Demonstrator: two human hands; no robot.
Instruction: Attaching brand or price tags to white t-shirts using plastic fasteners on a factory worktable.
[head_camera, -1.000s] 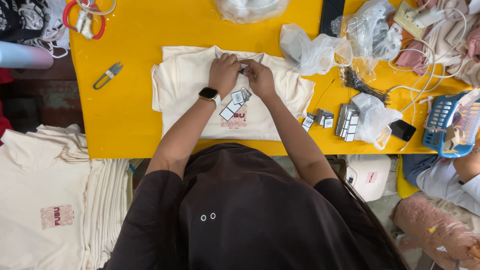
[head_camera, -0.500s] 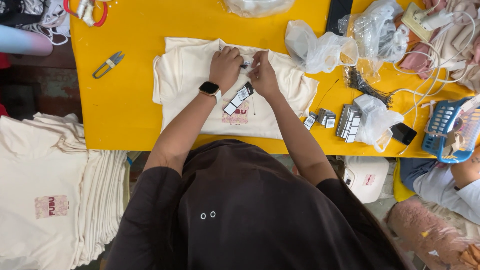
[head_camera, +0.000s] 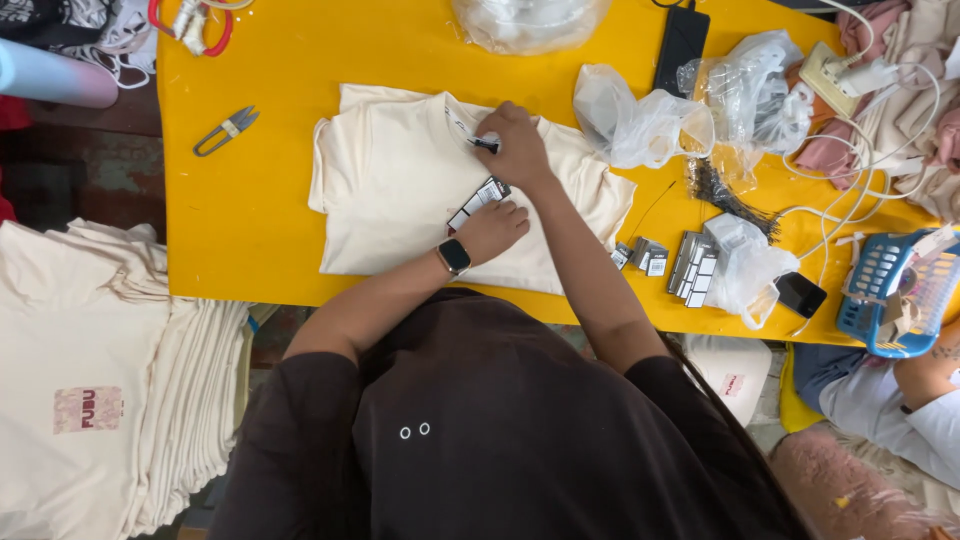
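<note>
Hang tags being handled on a folded cream T-shirt (head_camera: 400, 200) on the yellow table (head_camera: 250, 230).

The left hand (head_camera: 492, 228) pinches a small stack of hang tags (head_camera: 477, 204) against the shirt; the right hand (head_camera: 515, 145) pinches a small dark tool (head_camera: 483, 144) at the collar. Thread snips (head_camera: 226, 130) lie well apart, and more tags (head_camera: 690, 268) sit beside a plastic bag (head_camera: 745, 270).

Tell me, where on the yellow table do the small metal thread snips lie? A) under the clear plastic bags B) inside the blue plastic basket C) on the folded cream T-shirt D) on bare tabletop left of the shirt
D: the small metal thread snips lie on bare yellow table, left of the folded cream T-shirt and apart from it.
</note>
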